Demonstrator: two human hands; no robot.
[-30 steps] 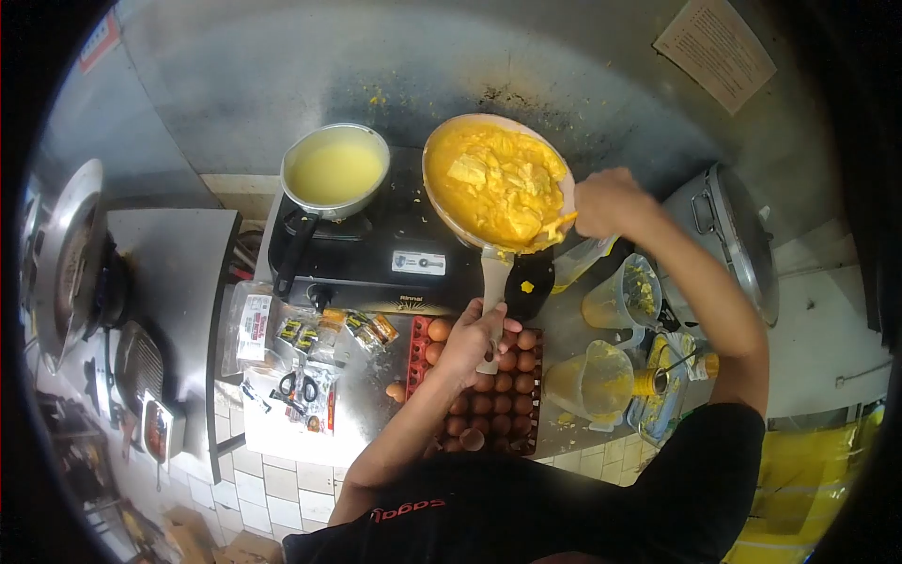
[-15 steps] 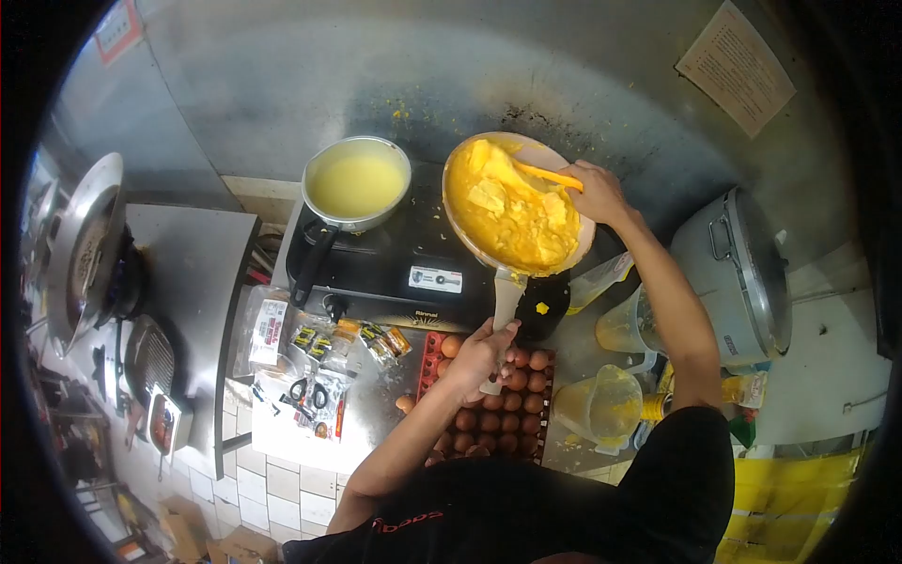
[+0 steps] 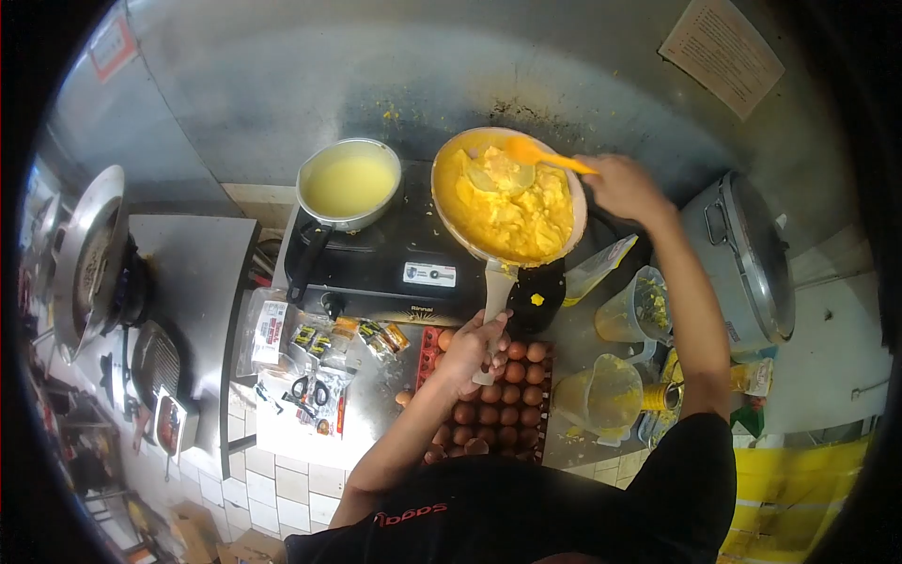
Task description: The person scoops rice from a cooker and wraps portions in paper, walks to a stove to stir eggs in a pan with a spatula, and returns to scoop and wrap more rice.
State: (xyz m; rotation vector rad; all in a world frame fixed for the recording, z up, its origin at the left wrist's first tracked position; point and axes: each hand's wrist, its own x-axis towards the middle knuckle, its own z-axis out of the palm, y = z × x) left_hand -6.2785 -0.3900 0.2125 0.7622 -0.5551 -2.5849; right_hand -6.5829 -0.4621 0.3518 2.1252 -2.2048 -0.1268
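My left hand [image 3: 475, 352] is wrapped round the pale handle of a frying pan [image 3: 499, 282], over a tray of brown eggs [image 3: 508, 414]. The pan is tilted and holds soft yellow scrambled egg [image 3: 515, 211]. My right hand [image 3: 625, 188], at the pan's right rim, grips an orange spatula [image 3: 554, 160]. Its head is over the upper part of the egg. Left of the pan, a saucepan [image 3: 349, 221] of pale yellow liquid stands on the black stove [image 3: 376, 273].
Egg-smeared plastic jugs [image 3: 601, 395] stand right of the egg tray. A large lidded metal pot [image 3: 742, 258] is at the right. Packets and scissors [image 3: 310, 390] lie left of the eggs. A wok [image 3: 94, 263] sits at the far left, and a metal wall rises behind the stove.
The spatula has swung up from the pan's lower right edge across the egg, and its head now shows above it. My left hand has kept hold of the pan's handle.
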